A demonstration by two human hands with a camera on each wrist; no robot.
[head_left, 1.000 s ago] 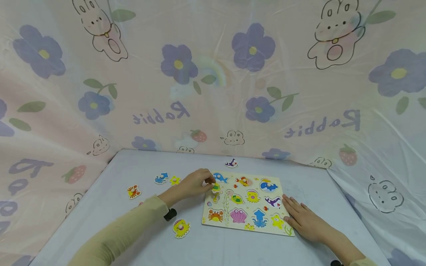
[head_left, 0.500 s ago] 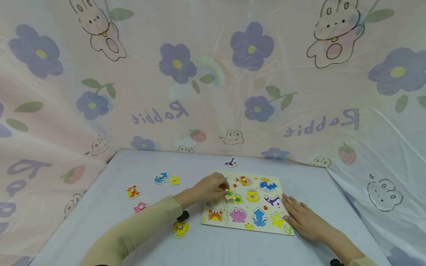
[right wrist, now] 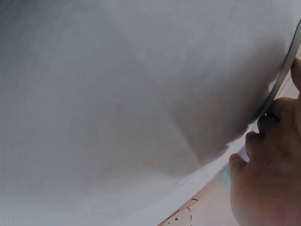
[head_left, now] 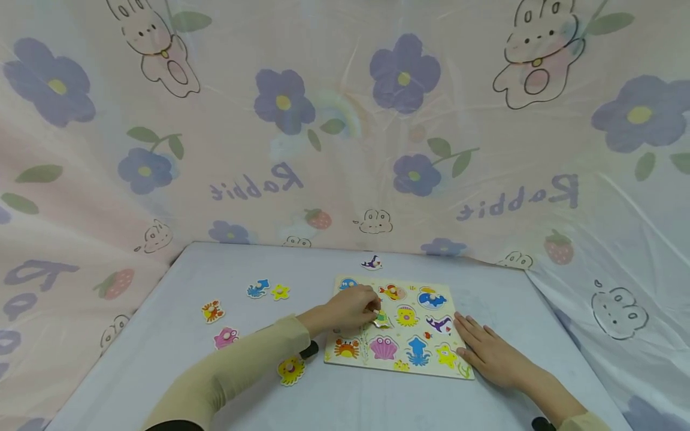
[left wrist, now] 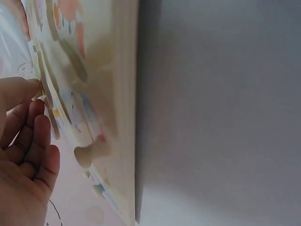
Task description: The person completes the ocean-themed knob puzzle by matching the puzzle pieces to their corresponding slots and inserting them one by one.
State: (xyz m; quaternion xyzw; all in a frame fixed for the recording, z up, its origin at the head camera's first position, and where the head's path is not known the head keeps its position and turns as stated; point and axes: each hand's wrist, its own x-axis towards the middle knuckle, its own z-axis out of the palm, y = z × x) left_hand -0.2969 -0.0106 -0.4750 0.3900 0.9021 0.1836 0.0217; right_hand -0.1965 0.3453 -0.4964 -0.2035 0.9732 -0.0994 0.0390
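A wooden peg puzzle board (head_left: 405, 333) with sea animal pictures lies on the table. My left hand (head_left: 353, 307) is over its left half, thumb and fingertips pinching a green turtle puzzle piece (head_left: 383, 321) by its knob. That piece lies over the turtle picture; whether it is seated in the recess I cannot tell. In the left wrist view the hand (left wrist: 23, 155) holds the piece close to the board's face. My right hand (head_left: 493, 354) lies flat with straight fingers, touching the board's right edge. Knobbed fish (head_left: 394, 291) and whale (head_left: 432, 297) pieces sit in the board.
Loose pieces lie left of the board: a crab (head_left: 212, 311), a pink piece (head_left: 226, 337), a blue squid (head_left: 258, 288), a yellow starfish (head_left: 280, 292) and a yellow octopus (head_left: 291, 371), partly behind the left wrist. A purple piece (head_left: 372, 263) lies beyond the board. A printed curtain (head_left: 345, 149) stands behind.
My left hand has carried the turtle piece right and toward me, from the board's left edge to the turtle picture, and lowered it there. The right hand stays at the board's edge.
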